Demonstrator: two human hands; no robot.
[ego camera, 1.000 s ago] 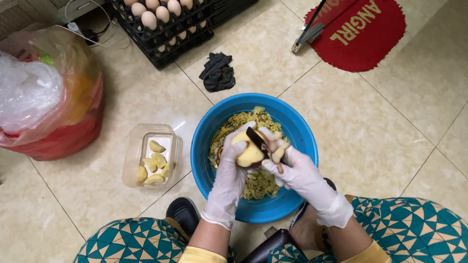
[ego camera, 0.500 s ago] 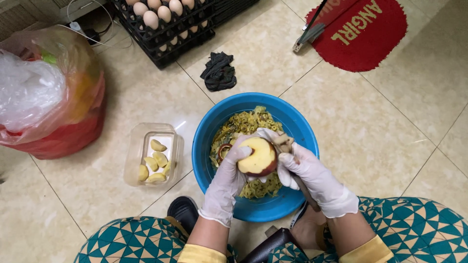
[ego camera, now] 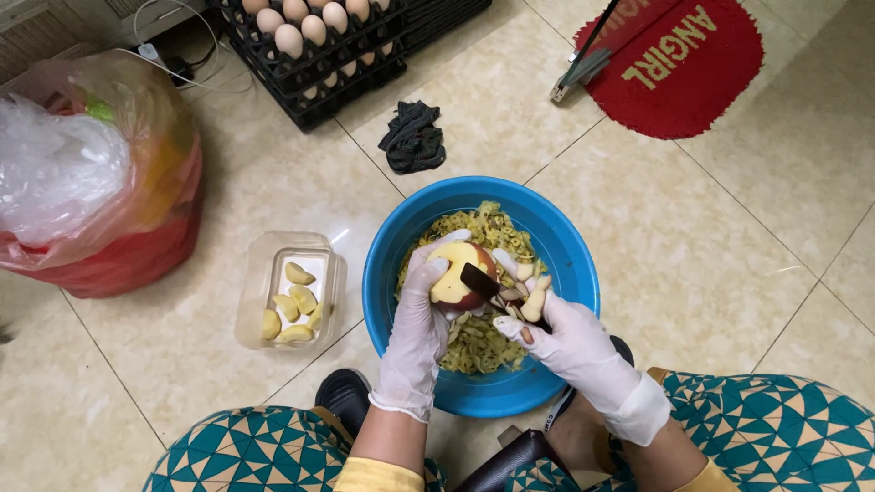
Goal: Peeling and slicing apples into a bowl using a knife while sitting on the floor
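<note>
Peeling over a blue basin (ego camera: pixel 561 246) of yellow peelings on the tiled floor, the gloved left hand (ego camera: pixel 417 314) closes its grip around a half-peeled apple (ego camera: pixel 458 276), while the right hand (ego camera: pixel 556 333) grips a dark-bladed knife (ego camera: pixel 481 279) set against the fruit; a clear container (ego camera: pixel 260 282) of apple slices sits just beside the basin.

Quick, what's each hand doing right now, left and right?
Left hand: closed around a partly peeled apple over the blue basin.
Right hand: closed on a dark knife, its blade against the apple.
</note>
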